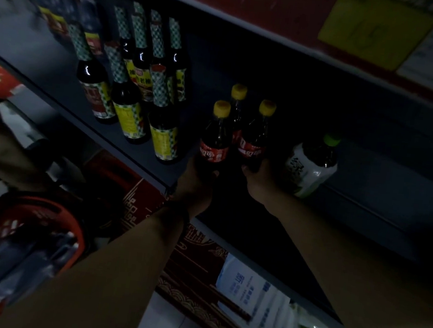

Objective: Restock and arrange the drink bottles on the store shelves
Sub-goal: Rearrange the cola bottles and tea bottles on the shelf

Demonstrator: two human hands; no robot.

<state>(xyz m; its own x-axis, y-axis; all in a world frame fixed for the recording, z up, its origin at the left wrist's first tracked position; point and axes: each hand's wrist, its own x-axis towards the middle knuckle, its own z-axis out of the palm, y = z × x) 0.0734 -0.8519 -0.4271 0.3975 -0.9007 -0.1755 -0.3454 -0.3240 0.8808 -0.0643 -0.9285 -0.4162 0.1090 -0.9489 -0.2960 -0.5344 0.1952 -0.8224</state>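
Note:
Three dark cola bottles with yellow caps and red labels stand together on the dim grey shelf [136,152]. My left hand [198,180] grips the base of the front left cola bottle [215,139]. My right hand [260,180] holds the base of the right cola bottle [254,138]. The third cola bottle [237,104] stands behind them, between the two. A bottle with a green cap and white label [314,166] stands just right of my right hand.
Several tall dark sauce bottles [134,96] with checkered necks crowd the shelf to the left. A red shopping basket [34,235] with goods hangs at lower left. Red boxes [194,263] and white packets [255,296] fill the shelf below. Price tags [373,30] line the shelf above.

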